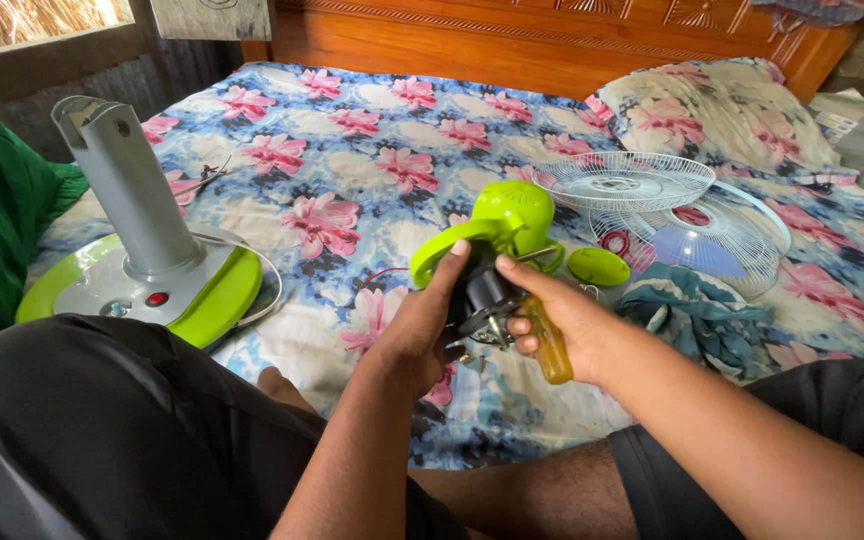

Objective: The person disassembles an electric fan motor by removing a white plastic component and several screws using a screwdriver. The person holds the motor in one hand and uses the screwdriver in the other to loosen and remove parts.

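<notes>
My left hand [414,325] grips the black motor block of a lime-green fan head [504,222] held above the bed. My right hand [562,315] rests its fingers on the same motor and holds a screwdriver with an amber handle [550,352], the handle pointing down. A lime-green round cap [599,266] lies just to the right of the fan head.
A grey fan stand on a green and grey base [214,300] sits at the left. Two white wire fan guards [624,180] and a blue blade [697,250] lie at the right, beside a teal cloth [697,320]. A flowered pillow [722,110] and wooden headboard [512,40] lie beyond.
</notes>
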